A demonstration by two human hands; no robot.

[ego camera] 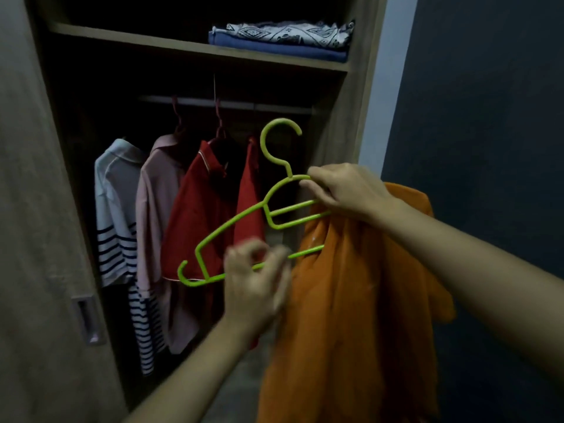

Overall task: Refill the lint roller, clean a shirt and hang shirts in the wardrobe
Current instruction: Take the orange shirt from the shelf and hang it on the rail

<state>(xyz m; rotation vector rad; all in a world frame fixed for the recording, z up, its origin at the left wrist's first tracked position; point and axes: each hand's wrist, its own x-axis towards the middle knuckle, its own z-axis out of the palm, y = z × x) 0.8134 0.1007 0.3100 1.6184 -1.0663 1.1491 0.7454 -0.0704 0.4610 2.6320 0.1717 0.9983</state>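
Note:
A lime-green plastic hanger (241,215) is held tilted in front of the open wardrobe (195,47), hook up. My right hand (345,190) grips its upper right shoulder. An orange shirt (360,300) hangs down from that side of the hanger, covering its right end. My left hand (256,282) is blurred, fingers curled at the hanger's bottom bar near the shirt's edge; I cannot make out whether it holds the bar. No lint roller is in view.
Several shirts hang on the rail (225,102): a white striped one (119,215), a pink one (158,215), red ones (201,209). Folded clothes (280,41) lie on the upper shelf. A sliding door (39,239) with a recessed handle (87,319) stands left; a dark wall right.

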